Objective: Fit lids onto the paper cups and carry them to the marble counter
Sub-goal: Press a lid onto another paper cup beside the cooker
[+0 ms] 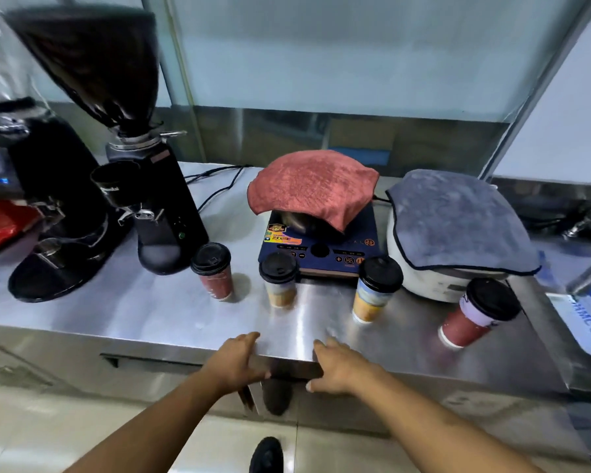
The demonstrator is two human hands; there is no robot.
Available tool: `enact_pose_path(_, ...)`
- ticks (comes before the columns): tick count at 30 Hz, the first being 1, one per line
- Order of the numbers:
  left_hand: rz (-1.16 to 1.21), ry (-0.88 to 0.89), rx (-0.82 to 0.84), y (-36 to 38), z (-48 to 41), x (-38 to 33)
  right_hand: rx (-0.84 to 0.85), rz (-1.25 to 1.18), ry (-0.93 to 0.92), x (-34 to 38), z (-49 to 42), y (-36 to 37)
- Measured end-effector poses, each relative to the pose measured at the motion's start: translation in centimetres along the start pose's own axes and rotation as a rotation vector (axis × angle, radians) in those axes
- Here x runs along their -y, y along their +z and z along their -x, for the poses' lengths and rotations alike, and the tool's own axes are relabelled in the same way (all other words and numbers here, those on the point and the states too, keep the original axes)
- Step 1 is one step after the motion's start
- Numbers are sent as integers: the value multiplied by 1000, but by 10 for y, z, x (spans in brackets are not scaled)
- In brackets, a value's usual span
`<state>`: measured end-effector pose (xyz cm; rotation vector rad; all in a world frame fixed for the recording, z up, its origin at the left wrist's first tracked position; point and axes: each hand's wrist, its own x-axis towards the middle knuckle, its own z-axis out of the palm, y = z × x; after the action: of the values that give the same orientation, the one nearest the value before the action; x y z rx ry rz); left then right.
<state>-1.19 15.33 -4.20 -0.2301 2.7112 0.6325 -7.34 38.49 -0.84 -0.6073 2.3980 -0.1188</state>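
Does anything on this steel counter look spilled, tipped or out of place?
Nothing spilled. All four paper cups wear black lids; the far-right red cup seems to lean, likely lens distortion. Both hands rest empty at the edge.

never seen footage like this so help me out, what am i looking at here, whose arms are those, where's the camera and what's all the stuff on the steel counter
There is no machine here: the camera is worn on a person's head and looks forward and down, so the two bare arms are the wearer's own. The left hand and right hand rest on the front edge of the stainless steel counter, holding nothing.

Four paper cups stand in a row, all with black lids already on: a red cup, a yellow cup, a yellow and blue cup and a red and lilac cup.

Behind them are a black coffee grinder, an induction cooker with a pot under a red cloth, and a white appliance under a grey cloth. No marble counter is in view.
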Motion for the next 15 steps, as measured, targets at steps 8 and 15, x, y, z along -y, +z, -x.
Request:
enact_pose_path(8, -97, -17, -81, 4, 58, -41, -91, -5, -7, -47, 51, 1)
enact_pose_path(15, -149, 27, -89, -3, 65, -88, -157, -36, 13, -78, 82, -6)
